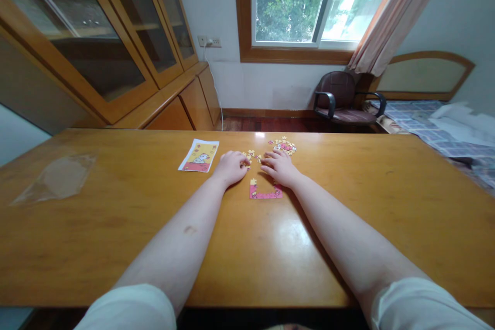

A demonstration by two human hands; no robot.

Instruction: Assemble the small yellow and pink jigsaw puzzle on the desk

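Both my arms reach across a wooden table (116,227). My left hand (231,166) lies knuckles up with fingers curled, its fingertips among small yellow puzzle pieces (250,154). My right hand (279,166) rests beside it, fingers bent down onto loose pieces. Below the hands lies a partly joined pink puzzle border (265,192), an L-shaped strip. A heap of loose pink and yellow pieces (285,145) sits just beyond my right hand. A reference picture card (199,155) lies left of my left hand. What the fingertips grip is hidden.
A crumpled clear plastic bag (58,178) lies at the table's left. Glass-door wooden cabinets (116,46) line the left wall. Behind the table stand a dark armchair (342,98) under a window and a bed (444,124) at right.
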